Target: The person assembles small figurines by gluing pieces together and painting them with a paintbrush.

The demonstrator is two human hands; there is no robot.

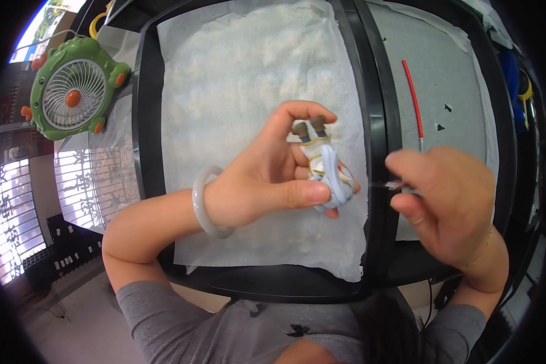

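I have the small figurine in the left hand, over the white paper of a black tray. The L grip is closed on it: the thumb lies against the pale blue hair, other fingers support from behind, and one finger curls round the boot end. The fig.'s long axis runs lengthwise in my view, w/ a slight slant: the brown boots point away from the wearer's grey shirt, the head end points toward it and a bit to the R. So the fig. is upside down as I see it. Its exact face direction I can't tell.

Just R of the fig., the right hand is pinching a thin tool betw. thumb and forefinger; the tool is blurred, its tip directed to the fig. Whether they touch, I can't tell.

Farther R of the fig. and beyond it, a red rod lies in a second tray, w/ dark scraps beside. Well L of the fig. stands a green fan.
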